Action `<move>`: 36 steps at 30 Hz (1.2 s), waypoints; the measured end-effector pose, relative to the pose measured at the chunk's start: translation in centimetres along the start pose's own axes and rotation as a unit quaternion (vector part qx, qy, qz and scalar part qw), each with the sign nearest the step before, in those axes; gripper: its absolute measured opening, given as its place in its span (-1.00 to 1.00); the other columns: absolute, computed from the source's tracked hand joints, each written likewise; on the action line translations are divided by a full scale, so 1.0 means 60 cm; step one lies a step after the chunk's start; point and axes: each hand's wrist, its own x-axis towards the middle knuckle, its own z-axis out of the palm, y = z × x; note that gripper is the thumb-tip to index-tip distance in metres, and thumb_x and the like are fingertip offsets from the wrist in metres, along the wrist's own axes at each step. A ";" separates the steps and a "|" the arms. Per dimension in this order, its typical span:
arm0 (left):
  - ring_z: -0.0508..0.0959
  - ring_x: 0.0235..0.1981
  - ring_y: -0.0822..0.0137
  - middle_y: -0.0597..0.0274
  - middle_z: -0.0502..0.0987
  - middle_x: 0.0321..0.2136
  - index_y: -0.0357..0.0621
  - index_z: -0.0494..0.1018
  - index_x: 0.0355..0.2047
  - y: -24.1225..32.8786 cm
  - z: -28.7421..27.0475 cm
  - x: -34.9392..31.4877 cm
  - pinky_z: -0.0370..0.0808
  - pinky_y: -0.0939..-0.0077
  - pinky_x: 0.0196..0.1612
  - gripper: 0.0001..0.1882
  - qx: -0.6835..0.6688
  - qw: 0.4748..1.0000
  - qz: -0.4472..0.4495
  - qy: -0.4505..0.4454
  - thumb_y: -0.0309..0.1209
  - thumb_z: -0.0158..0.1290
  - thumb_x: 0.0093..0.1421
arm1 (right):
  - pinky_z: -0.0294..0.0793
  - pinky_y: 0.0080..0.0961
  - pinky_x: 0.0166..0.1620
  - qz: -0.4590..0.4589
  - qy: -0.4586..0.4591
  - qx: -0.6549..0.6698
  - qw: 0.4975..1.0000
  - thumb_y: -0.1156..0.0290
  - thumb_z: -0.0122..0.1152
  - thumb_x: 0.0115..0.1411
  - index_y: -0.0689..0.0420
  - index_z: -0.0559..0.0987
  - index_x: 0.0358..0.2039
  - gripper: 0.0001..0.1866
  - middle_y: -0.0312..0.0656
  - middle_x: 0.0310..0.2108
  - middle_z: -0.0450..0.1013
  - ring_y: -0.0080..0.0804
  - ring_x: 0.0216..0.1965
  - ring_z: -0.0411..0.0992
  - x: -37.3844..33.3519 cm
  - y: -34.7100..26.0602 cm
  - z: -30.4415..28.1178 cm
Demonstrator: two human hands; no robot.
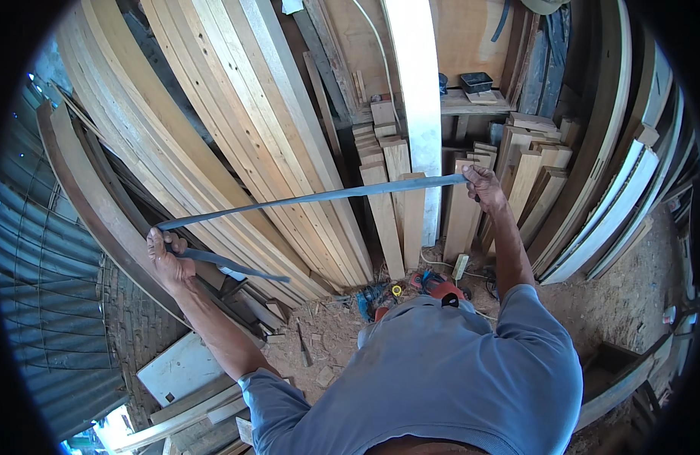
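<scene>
A long, flat blue-grey strap [350, 192] is stretched almost straight between my two raised hands, in front of the upright boards. My left hand [168, 254] is closed around its left end, and a loose tail of the strap hangs out to the right below that fist. On the other side, my right hand [483, 187] pinches the far right end, held somewhat higher than the left. Both arms are spread wide. Whether the strap is rubber or cloth cannot be told.
Long planks [236, 114] lean at the left, beside corrugated metal sheeting [47, 303]. Shorter wood pieces [384, 205] stand ahead, with a white board [418, 91] among them. Power tools [441, 287] and a yellow tape measure [397, 290] lie on the dirt floor [327, 326]. A black tray [476, 81] sits on a ledge.
</scene>
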 end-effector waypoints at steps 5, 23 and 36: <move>0.27 -0.62 0.56 0.43 0.37 -0.56 -0.01 0.42 -0.28 0.007 0.005 -0.002 0.19 0.66 -0.59 -0.88 0.006 1.000 0.003 -0.004 -0.31 0.08 0.40 | 0.13 -0.63 -0.60 0.001 -0.013 0.012 1.000 0.15 0.39 0.26 0.02 0.50 -0.46 -0.70 -0.48 -0.71 0.25 -0.68 -0.72 0.13 0.001 0.003 -0.006; 0.28 -0.61 0.56 0.42 0.37 -0.55 -0.01 0.43 -0.27 0.016 -0.004 0.003 0.20 0.66 -0.59 -0.89 -0.011 0.999 0.006 -0.033 -0.32 0.10 0.38 | 0.12 -0.66 -0.65 -0.002 -0.010 0.012 1.000 0.09 0.35 0.29 -0.04 0.45 -0.55 -0.63 -0.49 -0.73 0.26 -0.70 -0.76 0.13 0.000 0.014 -0.009; 0.27 -0.60 0.55 0.42 0.37 -0.56 -0.01 0.42 -0.27 0.017 -0.009 -0.007 0.21 0.65 -0.58 -0.89 -0.018 0.999 -0.001 -0.032 -0.32 0.08 0.40 | 0.13 -0.68 -0.66 0.002 -0.007 0.011 1.000 0.10 0.34 0.29 -0.02 0.47 -0.54 -0.64 -0.49 -0.72 0.26 -0.70 -0.76 0.14 -0.008 0.019 -0.011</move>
